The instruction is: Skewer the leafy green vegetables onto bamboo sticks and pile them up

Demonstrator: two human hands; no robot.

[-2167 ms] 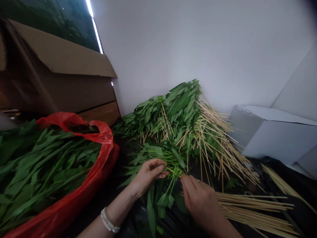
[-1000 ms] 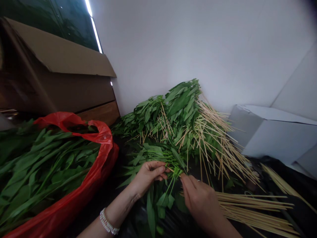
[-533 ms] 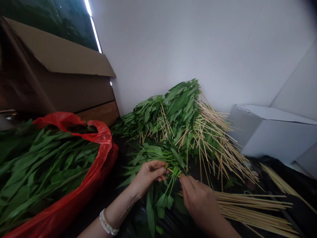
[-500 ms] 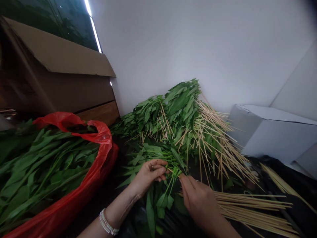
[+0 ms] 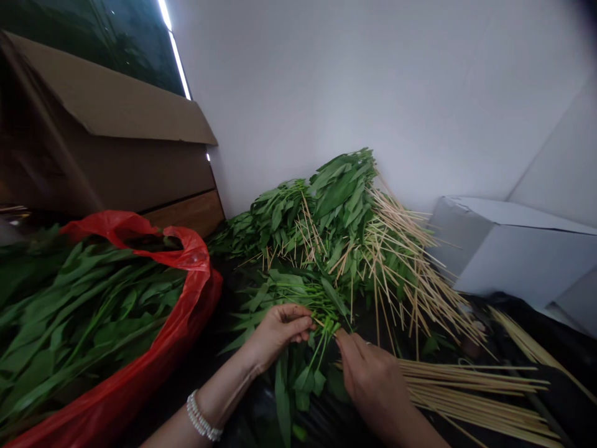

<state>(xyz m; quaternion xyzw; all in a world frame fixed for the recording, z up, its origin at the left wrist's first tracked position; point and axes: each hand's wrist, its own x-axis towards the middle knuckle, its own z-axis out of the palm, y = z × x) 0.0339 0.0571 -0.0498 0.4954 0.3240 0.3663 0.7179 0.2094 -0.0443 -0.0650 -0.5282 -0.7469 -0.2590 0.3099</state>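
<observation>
Your left hand (image 5: 275,339) has thumb and forefinger curled together at the left end of a thin stick (image 5: 319,322); I cannot tell whether they grip it. Your right hand (image 5: 373,373) is clamped on its other end. Green stems (image 5: 330,325) lie across it, between your hands. Loose sticks (image 5: 443,375) lie rightward; beyond, leafy bundles (image 5: 342,186) lean against the wall (image 5: 373,81).

Left forearm (image 5: 228,386) extends diagonally forward; left grip (image 5: 280,330) is pinched, thumb (image 5: 300,325) toward index finger (image 5: 293,310). Right forearm (image 5: 415,423) enters from lower right; right grip (image 5: 373,373) is knuckles up, fingers (image 5: 349,348) drawn together, pointing toward the left grip.
</observation>
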